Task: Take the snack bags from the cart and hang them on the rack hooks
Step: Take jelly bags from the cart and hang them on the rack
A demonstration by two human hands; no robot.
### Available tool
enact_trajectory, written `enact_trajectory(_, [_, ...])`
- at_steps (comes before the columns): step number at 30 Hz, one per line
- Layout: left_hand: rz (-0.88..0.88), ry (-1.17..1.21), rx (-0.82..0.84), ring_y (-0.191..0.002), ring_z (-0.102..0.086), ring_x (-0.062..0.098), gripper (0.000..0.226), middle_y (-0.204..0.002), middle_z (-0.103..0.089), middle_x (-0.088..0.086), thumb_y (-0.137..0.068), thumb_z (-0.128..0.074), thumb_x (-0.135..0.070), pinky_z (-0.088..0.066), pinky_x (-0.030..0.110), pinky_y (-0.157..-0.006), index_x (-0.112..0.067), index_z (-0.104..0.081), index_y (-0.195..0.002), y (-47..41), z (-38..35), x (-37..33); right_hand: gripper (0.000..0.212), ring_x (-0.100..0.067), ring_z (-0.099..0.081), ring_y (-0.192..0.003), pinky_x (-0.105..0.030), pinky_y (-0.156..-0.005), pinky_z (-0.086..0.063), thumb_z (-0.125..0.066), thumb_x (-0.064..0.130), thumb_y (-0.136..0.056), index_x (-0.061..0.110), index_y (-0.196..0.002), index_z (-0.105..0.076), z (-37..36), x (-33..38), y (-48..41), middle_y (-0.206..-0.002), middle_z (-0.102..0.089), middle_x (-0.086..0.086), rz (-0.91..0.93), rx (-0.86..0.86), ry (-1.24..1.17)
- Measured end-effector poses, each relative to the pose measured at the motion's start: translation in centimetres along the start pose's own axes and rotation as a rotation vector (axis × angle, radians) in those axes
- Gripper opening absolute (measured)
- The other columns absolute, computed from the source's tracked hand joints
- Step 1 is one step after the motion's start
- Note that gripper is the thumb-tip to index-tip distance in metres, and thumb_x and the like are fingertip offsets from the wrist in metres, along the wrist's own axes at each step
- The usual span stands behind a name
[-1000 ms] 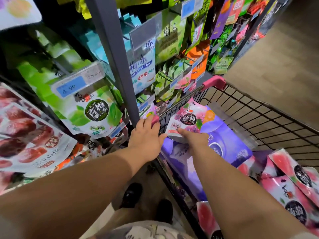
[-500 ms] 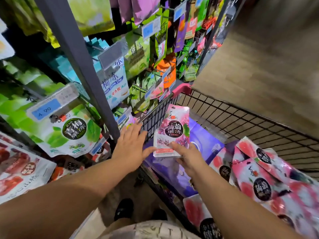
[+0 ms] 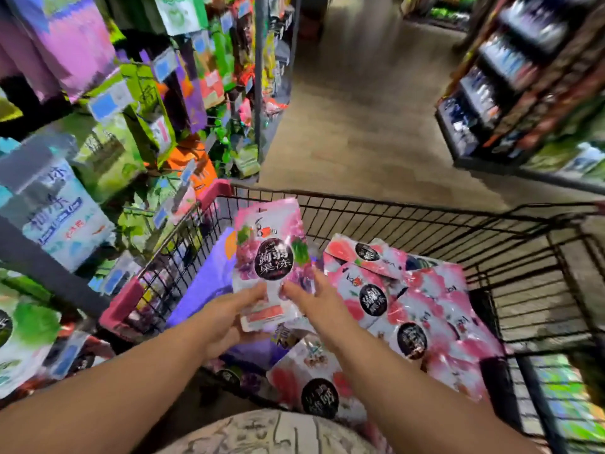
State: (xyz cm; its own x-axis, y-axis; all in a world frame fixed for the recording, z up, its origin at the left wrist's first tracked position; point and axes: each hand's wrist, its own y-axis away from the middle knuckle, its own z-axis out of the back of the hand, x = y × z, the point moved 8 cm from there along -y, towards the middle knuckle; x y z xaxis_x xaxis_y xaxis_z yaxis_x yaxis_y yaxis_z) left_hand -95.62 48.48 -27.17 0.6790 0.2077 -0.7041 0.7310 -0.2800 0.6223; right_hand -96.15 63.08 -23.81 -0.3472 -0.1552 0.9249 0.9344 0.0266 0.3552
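While the left hand [image 3: 226, 319] and right hand [image 3: 316, 299] each pinched the lower edge of the grape jelly bag [image 3: 271, 253], it stood upright above the cart [image 3: 425, 217]. Held so low, its top could flop and miss a hook on the rack [image 3: 42, 273] at left.

A tan floor [image 3: 360, 126] runs from the middle up to 12 o'clock. At 2 o'clock stands a dark shelf [image 3: 510, 103] full of blurry blue and white packs. More green goods [image 3: 448, 11] sit far off at 1 o'clock. A grey post [image 3: 258, 77] stands at 11 o'clock. Blue price tags [image 3: 104, 104] hang at 10 o'clock. At 6 o'clock is a light shirt [image 3: 271, 434] with dark lines.
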Motion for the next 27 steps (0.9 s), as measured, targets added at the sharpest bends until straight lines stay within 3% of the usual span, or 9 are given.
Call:
enact_trajectory(3, [-0.004, 0.085, -0.067, -0.083, -0.071, 0.031, 0.058, -0.099, -0.073, 0.016, -0.08, -0.054, -0.057, -0.058, 0.05, -0.076, -0.011, -0.067, -0.111, -1.1, -1.0, 0.7, 0.036, -0.006, -0.059, -0.101, -0.017, -0.076, -0.046, -0.07, 0.039, -0.087, 0.029, -0.118, -0.056, 1.5, -0.6, 1.8, -0.107, -0.064, 0.016, 0.009, 0.016, 0.038])
enact_trajectory(5, [0.018, 0.14, -0.083, -0.105, -0.064, 0.039, 0.072, -0.118, -0.066, 0.021, -0.08, -0.045, -0.071, -0.05, 0.057, -0.091, -0.015, -0.063, -0.122, -1.7, -1.6, 1.4, 0.044, -0.006, -0.058, -0.104, -0.016, -0.084, -0.046, -0.07, 0.032, -0.089, 0.02, -0.128, -0.054, 2.4, -1.0, 2.8, -0.114, -0.064, 0.011, 0.028, 0.005, 0.093])
enact_trajectory(7, [0.082, 0.166, -0.111, -0.112, -0.06, 0.041, 0.078, -0.119, -0.064, 0.024, -0.083, -0.034, -0.074, -0.045, 0.056, -0.096, -0.012, -0.062, -0.123, -1.9, -1.7, 2.4, 0.042, -0.007, -0.057, -0.108, -0.023, -0.095, -0.045, -0.068, 0.031, -0.09, 0.018, -0.128, -0.055, 2.9, -1.3, 3.5, -0.118, -0.062, 0.01, 0.018, 0.011, 0.17])
enact_trajectory(10, [0.132, 0.128, -0.082, -0.111, -0.06, 0.042, 0.078, -0.119, -0.064, 0.026, -0.089, -0.029, -0.071, -0.045, 0.055, -0.097, -0.008, -0.06, -0.124, -1.7, -2.3, 3.4, 0.026, -0.005, -0.06, -0.092, -0.027, -0.084, -0.051, -0.068, 0.029, -0.091, 0.023, -0.115, -0.061, 3.4, -2.0, 4.5, -0.102, -0.063, 0.015, -0.001, 0.014, 0.174])
enact_trajectory(14, [0.081, 0.0, -0.121, -0.098, -0.067, 0.04, 0.064, -0.11, -0.069, 0.022, -0.089, -0.04, -0.062, -0.054, 0.049, -0.08, -0.011, -0.064, -0.118, -1.2, -2.1, 3.2, 0.039, -0.004, -0.059, -0.091, -0.012, -0.072, -0.047, -0.065, 0.033, -0.092, 0.021, -0.129, -0.057, 3.7, -3.0, 4.8, -0.117, -0.065, 0.004, -0.022, 0.007, 0.171])
enact_trajectory(18, [0.029, -0.079, -0.23, -0.091, -0.069, 0.037, 0.056, -0.104, -0.072, 0.017, -0.086, -0.046, -0.063, -0.056, 0.052, -0.073, -0.017, -0.065, -0.112, -0.9, -0.7, 2.4, 0.032, -0.018, -0.064, -0.096, -0.031, -0.084, -0.051, -0.053, 0.046, -0.096, 0.022, -0.115, -0.06, 7.0, -3.5, 4.9, -0.11, -0.066, 0.0, -0.103, -0.11, 0.178])
enact_trajectory(22, [-0.055, -0.242, -0.411, -0.08, -0.067, 0.031, 0.053, -0.093, -0.07, 0.014, -0.094, -0.037, -0.061, -0.054, 0.051, -0.08, -0.016, -0.065, -0.096, 0.3, 1.3, 0.5, 0.027, -0.014, -0.062, -0.09, -0.033, -0.082, -0.052, -0.047, 0.049, -0.097, 0.025, -0.1, -0.059, 13.0, -5.2, 5.8, -0.098, -0.065, 0.004, -0.188, -0.296, 0.202])
enact_trajectory(25, [-0.184, -0.457, -0.576, -0.106, -0.055, 0.038, 0.046, -0.122, -0.056, 0.027, -0.104, -0.029, -0.034, -0.039, 0.04, -0.089, -0.007, -0.046, -0.137, 2.1, 3.9, -1.7, 0.026, -0.016, -0.061, -0.092, -0.035, -0.085, -0.048, -0.05, 0.047, -0.097, 0.025, -0.105, -0.061, 14.6, -7.5, 5.9, -0.1, -0.064, 0.004, -0.255, -0.315, 0.284])
enact_trajectory(27, [-0.239, -0.468, -0.627, -0.115, -0.049, 0.044, 0.047, -0.128, -0.049, 0.035, -0.105, -0.029, -0.022, -0.038, 0.041, -0.091, 0.0, -0.031, -0.146, 2.9, 5.3, -2.8, 0.022, -0.016, -0.06, -0.091, -0.032, -0.081, -0.049, -0.053, 0.041, -0.097, 0.023, -0.105, -0.062, 14.0, -8.5, 5.4, -0.095, -0.063, 0.007, -0.263, -0.268, 0.405])
